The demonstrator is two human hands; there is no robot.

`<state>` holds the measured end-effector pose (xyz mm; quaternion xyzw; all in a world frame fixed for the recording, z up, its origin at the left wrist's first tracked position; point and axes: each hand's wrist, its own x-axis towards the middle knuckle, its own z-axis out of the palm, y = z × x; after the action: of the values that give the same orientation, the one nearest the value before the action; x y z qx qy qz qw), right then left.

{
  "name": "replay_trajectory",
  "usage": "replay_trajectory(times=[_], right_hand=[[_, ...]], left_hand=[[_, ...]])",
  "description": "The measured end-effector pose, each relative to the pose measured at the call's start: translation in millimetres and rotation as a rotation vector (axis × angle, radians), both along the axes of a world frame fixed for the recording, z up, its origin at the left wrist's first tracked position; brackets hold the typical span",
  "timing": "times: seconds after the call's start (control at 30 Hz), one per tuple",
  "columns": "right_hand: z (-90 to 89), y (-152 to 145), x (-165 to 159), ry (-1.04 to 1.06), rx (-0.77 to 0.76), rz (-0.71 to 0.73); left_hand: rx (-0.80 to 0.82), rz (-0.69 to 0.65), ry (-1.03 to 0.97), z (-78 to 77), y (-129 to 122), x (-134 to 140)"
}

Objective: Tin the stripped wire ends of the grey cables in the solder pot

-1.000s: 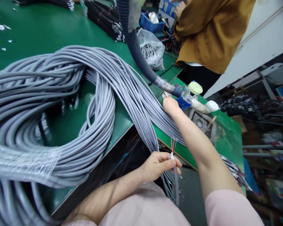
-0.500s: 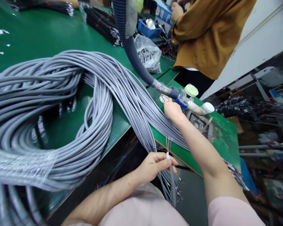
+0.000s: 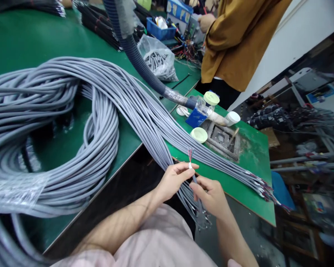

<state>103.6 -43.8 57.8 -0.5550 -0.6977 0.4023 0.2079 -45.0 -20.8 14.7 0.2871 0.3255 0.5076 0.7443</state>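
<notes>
Between the fingers of my left hand (image 3: 176,178) is the end of one grey cable (image 3: 194,179), pinched near a white wrap. Thin coloured wires (image 3: 190,155) fan upward from that end. My right hand (image 3: 210,193) closes on the same cable just below the left fingers. More cable ends (image 3: 187,204) hang down behind both hands. A long bundle of grey cables (image 3: 180,133) runs past them over the green board, its stripped ends (image 3: 263,187) lying at the right edge.
A large coil of grey cable (image 3: 105,148) covers the left table. A ribbed hose (image 3: 144,70) reaches down to a soldering pot (image 3: 222,139), with pale round tubs (image 3: 199,135) beside it. A co-worker in a brown top (image 3: 239,44) stands beyond, near a plastic bag (image 3: 158,61).
My right hand has come back from beside the hose end to the cable below my left hand. The left hand still pinches the cable. The view has shifted to the right.
</notes>
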Motion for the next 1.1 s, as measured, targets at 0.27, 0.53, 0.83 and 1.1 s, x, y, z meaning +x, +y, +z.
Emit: replay_trajectory(times=[0.27, 0.53, 0.83, 1.1], right_hand=[[-9.7, -9.8, 11.1, 0.115, -0.053, -0.046], [-11.5, -10.6, 9.8, 0.131, -0.061, -0.03], [-16.6, -10.0, 16.5, 0.213, -0.176, -0.035], [-25.1, -7.5, 22.1, 0.292, -0.234, -0.015]], left_hand=[[-0.01, 0.07, 0.034, -8.7, -0.9, 13.9], [-0.041, 0.125, 0.041, -9.4, -2.3, 15.9], [-0.042, 0.119, 0.054, -11.1, -1.3, 19.3], [-0.007, 0.107, 0.071, -14.6, -0.2, 19.9]])
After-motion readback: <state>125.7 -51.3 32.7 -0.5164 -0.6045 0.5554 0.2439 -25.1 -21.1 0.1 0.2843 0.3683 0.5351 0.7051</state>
